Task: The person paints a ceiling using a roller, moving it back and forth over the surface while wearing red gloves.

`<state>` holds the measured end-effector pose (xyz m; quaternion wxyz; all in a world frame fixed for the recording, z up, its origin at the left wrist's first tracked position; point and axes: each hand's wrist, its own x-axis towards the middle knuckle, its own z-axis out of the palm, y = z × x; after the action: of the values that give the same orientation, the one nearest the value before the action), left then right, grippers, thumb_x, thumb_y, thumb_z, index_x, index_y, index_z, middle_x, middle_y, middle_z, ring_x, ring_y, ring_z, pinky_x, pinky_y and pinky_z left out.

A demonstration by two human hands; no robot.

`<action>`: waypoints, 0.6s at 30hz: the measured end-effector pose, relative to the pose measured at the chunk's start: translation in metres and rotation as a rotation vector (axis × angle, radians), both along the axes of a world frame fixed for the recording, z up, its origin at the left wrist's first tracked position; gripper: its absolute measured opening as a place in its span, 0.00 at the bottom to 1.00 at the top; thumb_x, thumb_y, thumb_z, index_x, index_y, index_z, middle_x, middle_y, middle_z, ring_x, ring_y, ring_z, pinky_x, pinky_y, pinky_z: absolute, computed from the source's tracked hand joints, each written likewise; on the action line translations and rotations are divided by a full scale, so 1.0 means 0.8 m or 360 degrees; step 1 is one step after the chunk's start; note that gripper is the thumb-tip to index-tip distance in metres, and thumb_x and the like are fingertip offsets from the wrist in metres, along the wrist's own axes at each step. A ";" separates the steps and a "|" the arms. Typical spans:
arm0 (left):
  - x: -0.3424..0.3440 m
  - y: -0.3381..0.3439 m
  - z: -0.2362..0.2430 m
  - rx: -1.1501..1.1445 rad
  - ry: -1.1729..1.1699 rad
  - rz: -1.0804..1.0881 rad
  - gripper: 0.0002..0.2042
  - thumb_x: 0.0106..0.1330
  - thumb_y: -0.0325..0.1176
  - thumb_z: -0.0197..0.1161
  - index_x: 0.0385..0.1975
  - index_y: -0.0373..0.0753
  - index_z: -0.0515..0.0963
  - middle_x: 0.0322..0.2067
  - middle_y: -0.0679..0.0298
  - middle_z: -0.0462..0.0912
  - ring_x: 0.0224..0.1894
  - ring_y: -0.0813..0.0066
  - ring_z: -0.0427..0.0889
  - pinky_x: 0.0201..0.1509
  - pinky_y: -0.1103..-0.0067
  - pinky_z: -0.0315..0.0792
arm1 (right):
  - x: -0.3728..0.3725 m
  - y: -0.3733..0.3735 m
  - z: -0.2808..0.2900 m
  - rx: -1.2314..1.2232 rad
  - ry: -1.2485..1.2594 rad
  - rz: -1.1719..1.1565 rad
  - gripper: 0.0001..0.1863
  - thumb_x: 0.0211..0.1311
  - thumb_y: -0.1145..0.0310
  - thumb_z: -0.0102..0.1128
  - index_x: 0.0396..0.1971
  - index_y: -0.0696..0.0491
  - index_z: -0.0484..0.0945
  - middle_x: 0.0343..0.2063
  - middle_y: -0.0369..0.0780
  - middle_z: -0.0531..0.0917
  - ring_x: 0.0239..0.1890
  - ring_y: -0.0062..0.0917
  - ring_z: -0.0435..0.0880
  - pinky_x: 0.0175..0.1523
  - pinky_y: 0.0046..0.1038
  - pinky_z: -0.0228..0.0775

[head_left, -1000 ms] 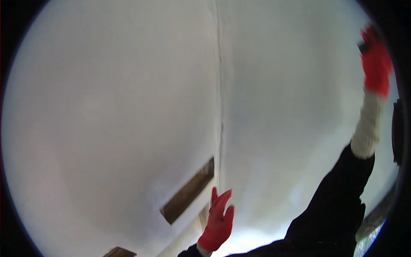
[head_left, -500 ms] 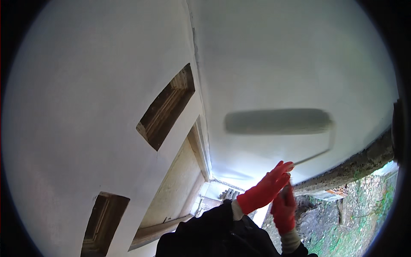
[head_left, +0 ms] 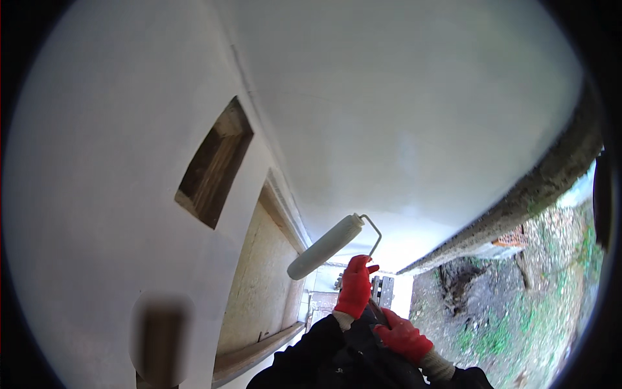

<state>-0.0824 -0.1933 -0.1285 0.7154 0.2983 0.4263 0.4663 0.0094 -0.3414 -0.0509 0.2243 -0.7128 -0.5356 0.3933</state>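
Both my hands wear red gloves with pale knitted cuffs. My left hand point(head_left: 355, 286) is closed around the upper part of the handle of a paint roller point(head_left: 326, 247), just below its bent wire frame point(head_left: 376, 235). Lower down and to the right, my right hand point(head_left: 403, 337) is curled at the dark lower part of the handle point(head_left: 377, 312); its fingertips are partly hidden. The long pale sleeve of the roller tilts down to the left. It appears apart from the white surface point(head_left: 414, 129) behind it.
To the left, a white wall point(head_left: 103, 162) has a recessed dark opening point(head_left: 217, 165) and a larger wood-framed opening point(head_left: 262, 279). A rough dark edge point(head_left: 512, 207) borders the white surface at right. Beyond lies ground with greenery point(head_left: 512, 324). A round blurred patch point(head_left: 162, 337) covers the lower left.
The roller has come down and left, from level across the white surface to tilted, near the wood-framed opening. My left hand moved left and my right hand lower; the view has shifted.
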 end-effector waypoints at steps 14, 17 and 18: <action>0.003 -0.025 0.069 0.0043 0.0066 -0.0583 0.11 0.72 0.39 0.47 0.31 0.41 0.69 0.13 0.73 0.62 0.13 0.85 0.66 0.19 0.85 0.64 | -0.001 -0.043 -0.053 -0.0554 0.2551 -0.0392 0.21 0.66 0.61 0.49 0.55 0.56 0.66 0.19 0.35 0.72 0.15 0.19 0.69 0.19 0.22 0.64; 0.020 -0.008 0.034 0.0247 -0.0326 -0.0756 0.16 0.73 0.42 0.44 0.30 0.36 0.71 0.22 0.62 0.77 0.17 0.79 0.70 0.49 0.76 0.74 | 0.003 -0.040 -0.063 -0.0447 0.2561 -0.0456 0.21 0.66 0.61 0.50 0.55 0.53 0.66 0.18 0.35 0.70 0.12 0.19 0.66 0.16 0.23 0.61; 0.035 -0.013 0.026 0.0101 -0.0257 -0.0634 0.16 0.73 0.41 0.44 0.34 0.35 0.72 0.27 0.61 0.78 0.25 0.75 0.74 0.54 0.73 0.72 | 0.008 -0.039 -0.066 -0.0389 0.2048 -0.0607 0.20 0.65 0.60 0.52 0.53 0.53 0.68 0.19 0.36 0.72 0.14 0.19 0.69 0.18 0.23 0.63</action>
<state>-0.0542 -0.2038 -0.1074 0.8155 0.3606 0.2854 0.3513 0.0161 -0.3726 -0.1034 0.4816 -0.4391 -0.1123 0.7501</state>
